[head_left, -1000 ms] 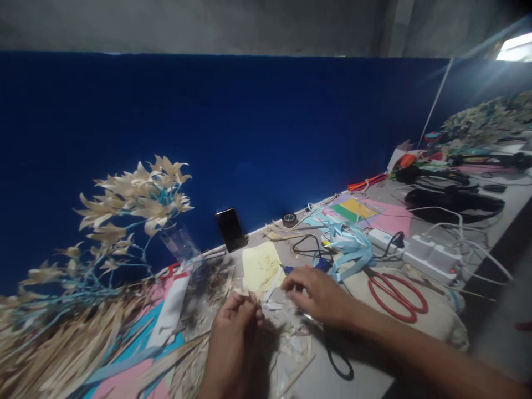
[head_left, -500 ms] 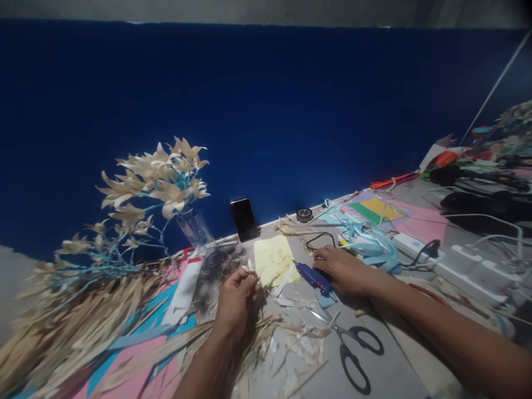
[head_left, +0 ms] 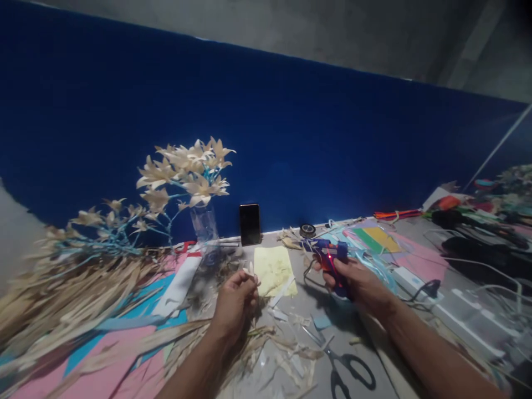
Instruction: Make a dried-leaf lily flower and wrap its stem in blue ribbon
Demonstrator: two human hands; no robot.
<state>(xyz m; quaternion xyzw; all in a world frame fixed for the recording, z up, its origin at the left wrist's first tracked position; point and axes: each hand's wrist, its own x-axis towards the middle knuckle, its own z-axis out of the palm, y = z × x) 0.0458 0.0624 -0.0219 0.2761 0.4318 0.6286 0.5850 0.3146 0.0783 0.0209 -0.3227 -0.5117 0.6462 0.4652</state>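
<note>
My right hand (head_left: 353, 280) is wrapped round the handle of a blue hot glue gun (head_left: 334, 260), lifted off the table with its nozzle toward the left and a red light glowing on its side. In my left hand (head_left: 239, 293), thumb and fingers pinch a small pale piece of dried husk (head_left: 250, 270), apparently a petal. Between the hands lies a yellow sheet of paper (head_left: 274, 270) with dried glue marks. Black-handled scissors (head_left: 349, 371) rest on the table nearer to me, among pale scraps.
Dried husk strips (head_left: 62, 305) and coloured paper cover the left side. Husk flowers (head_left: 195, 172) stand in a clear vase (head_left: 205, 230). A phone (head_left: 250, 224) leans on the blue wall. To the right are light-blue ribbon, a white power strip (head_left: 461, 316) and cables.
My right hand has taken hold of the glue gun and raised it from the table. The left hand keeps its pinch on the husk piece. The view has tilted.
</note>
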